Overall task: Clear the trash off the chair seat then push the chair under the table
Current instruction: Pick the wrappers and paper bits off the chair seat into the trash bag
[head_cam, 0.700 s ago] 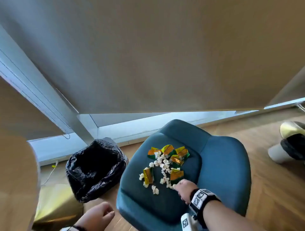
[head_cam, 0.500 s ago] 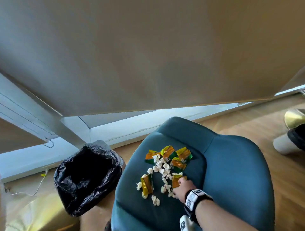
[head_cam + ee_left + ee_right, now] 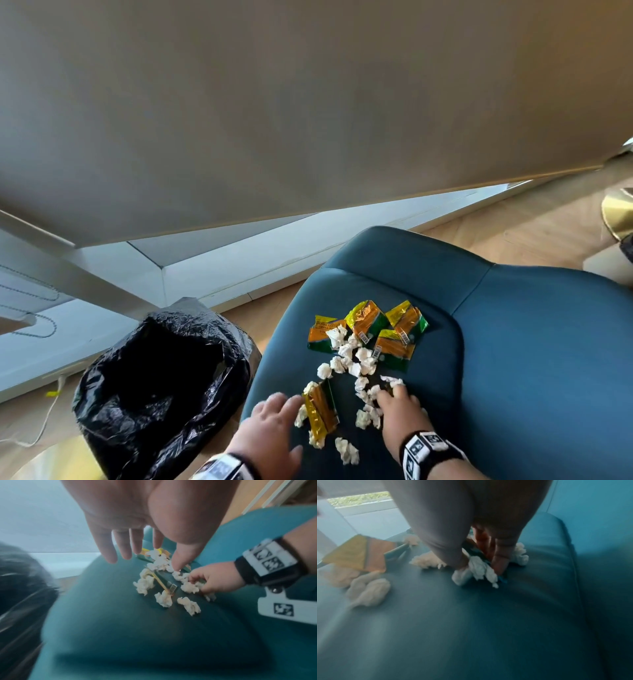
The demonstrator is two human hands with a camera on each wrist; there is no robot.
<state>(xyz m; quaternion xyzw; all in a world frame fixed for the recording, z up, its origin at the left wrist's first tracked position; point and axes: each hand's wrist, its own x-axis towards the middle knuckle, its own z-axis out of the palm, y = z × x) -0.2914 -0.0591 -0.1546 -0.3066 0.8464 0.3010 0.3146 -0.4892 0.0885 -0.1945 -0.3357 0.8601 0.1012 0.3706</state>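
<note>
The teal chair seat (image 3: 431, 404) carries several orange, yellow and green wrappers (image 3: 366, 318) and several crumpled white paper balls (image 3: 346, 363). My right hand (image 3: 397, 407) is at the front right of the pile. Its fingers curl round white paper and a wrapper (image 3: 479, 568) and press them onto the seat. My left hand (image 3: 277, 411) hovers open over the seat's front left. Its spread fingers (image 3: 109, 547) sit just left of a lone wrapper (image 3: 320, 409).
An open black trash bag (image 3: 161, 383) stands on the wood floor just left of the chair. The beige table top (image 3: 308, 102) spans the upper view beyond the chair. A gold base (image 3: 620, 216) stands at the far right.
My left hand has come up from the lower left to hover over the seat. My right hand has closed its fingers on the paper and wrapper at the near right of the pile.
</note>
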